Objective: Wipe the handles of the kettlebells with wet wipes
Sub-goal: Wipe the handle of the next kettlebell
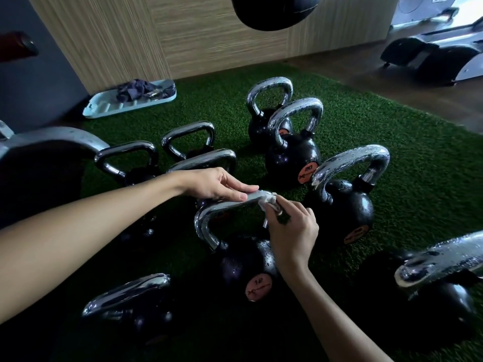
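Observation:
Several black kettlebells with chrome handles stand on green turf. The nearest one in the middle (245,267) carries an orange "12" label, and its handle (209,218) arches up between my hands. My left hand (217,185) rests on top of that handle, fingers laid along the bar. My right hand (292,231) pinches a crumpled white wet wipe (268,201) against the handle's right bend. Three kettlebells on the right have handles beaded with droplets: one at the back (269,100), one with a "20" label (295,158), one nearer (345,210).
A pale blue tray (104,109) with dark cloths lies on the floor by the wood-panelled wall. More kettlebells stand left (128,158) and bottom left (130,299), another at the right edge (441,259). A dark ball (274,11) hangs overhead. Gym machines (431,50) sit top right.

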`<state>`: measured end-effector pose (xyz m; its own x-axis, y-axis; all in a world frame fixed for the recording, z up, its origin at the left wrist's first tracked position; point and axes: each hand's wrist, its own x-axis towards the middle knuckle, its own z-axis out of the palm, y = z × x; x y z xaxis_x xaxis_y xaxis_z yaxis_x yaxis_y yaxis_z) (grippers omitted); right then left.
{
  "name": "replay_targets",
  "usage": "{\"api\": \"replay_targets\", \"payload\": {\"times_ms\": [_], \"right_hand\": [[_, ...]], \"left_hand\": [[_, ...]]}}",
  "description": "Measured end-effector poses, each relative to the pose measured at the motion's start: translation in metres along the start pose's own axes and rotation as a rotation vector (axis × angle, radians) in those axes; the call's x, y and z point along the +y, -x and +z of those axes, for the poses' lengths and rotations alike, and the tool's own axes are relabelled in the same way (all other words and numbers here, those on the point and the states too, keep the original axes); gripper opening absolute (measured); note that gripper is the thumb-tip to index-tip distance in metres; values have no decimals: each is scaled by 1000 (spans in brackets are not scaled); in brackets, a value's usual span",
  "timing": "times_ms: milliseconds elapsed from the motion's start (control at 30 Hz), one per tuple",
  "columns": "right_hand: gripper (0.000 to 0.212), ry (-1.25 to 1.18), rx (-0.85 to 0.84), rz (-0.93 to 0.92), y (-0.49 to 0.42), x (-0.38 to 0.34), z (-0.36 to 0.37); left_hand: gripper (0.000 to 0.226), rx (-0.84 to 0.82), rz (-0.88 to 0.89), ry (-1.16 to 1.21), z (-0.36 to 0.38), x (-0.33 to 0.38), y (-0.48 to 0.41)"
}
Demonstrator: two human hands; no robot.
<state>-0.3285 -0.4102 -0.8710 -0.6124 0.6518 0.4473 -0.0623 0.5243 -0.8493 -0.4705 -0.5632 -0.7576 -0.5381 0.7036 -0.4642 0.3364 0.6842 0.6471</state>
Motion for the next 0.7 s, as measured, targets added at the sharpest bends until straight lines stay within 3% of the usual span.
{"api": "replay_targets", "payload": {"times_ms": [100,300,433,567,700], "right_hand": [[26,23,-20,-58,0,-12,9],[26,-59,42,-7,7,-9,15],[31,-78,-43,-111,26,-29,30],[30,-114,15,-9,27,-27,32],[29,-122,41,30,30,-33,35]], "left_hand": [[40,-4,1,48,-2,-3,-5],[38,-21,8,97,-4,-6,-9],[38,-59,12,156,-5,-12,-13],[39,-80,17,148,-10,-17,-13],[50,-207,15,95,-18,-17,-9]]}}
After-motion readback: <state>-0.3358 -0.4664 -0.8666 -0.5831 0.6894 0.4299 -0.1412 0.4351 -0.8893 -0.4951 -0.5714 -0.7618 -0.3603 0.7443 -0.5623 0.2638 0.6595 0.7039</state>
